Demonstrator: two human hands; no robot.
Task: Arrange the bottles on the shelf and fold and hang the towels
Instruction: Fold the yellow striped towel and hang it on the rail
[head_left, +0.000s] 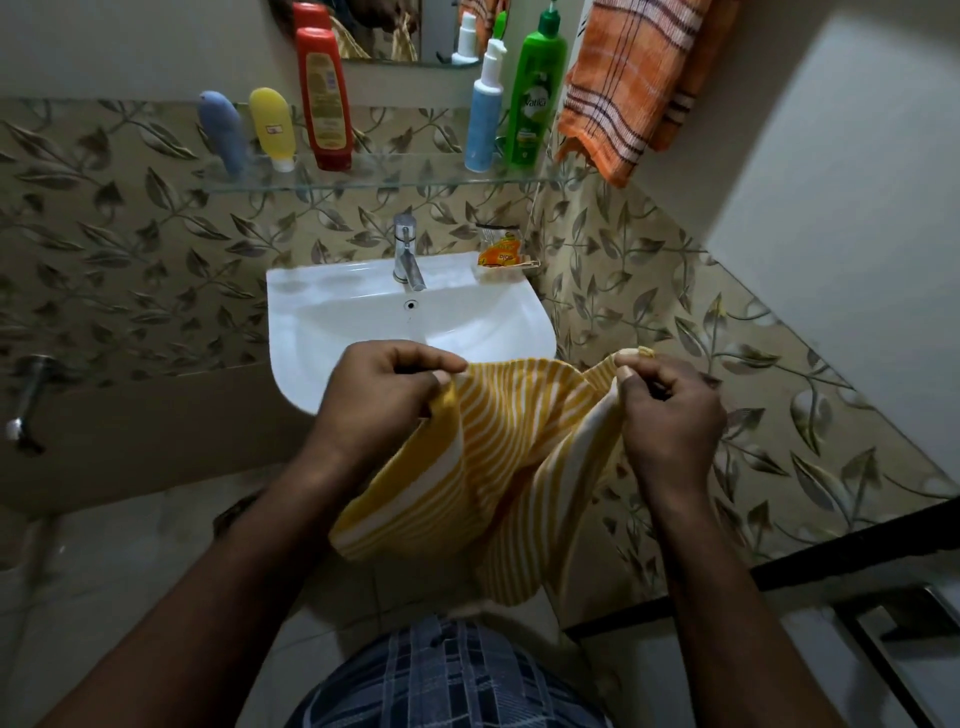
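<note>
yellow striped towel (493, 457) hangs before the sink (332, 312), pinched by left hand (384, 400) and right hand (670, 410).

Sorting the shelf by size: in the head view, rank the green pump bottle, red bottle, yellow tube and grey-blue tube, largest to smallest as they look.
1. green pump bottle, tallest with its pump.
2. red bottle, close behind.
3. yellow tube and grey-blue tube: they look alike, so unranked.
</note>
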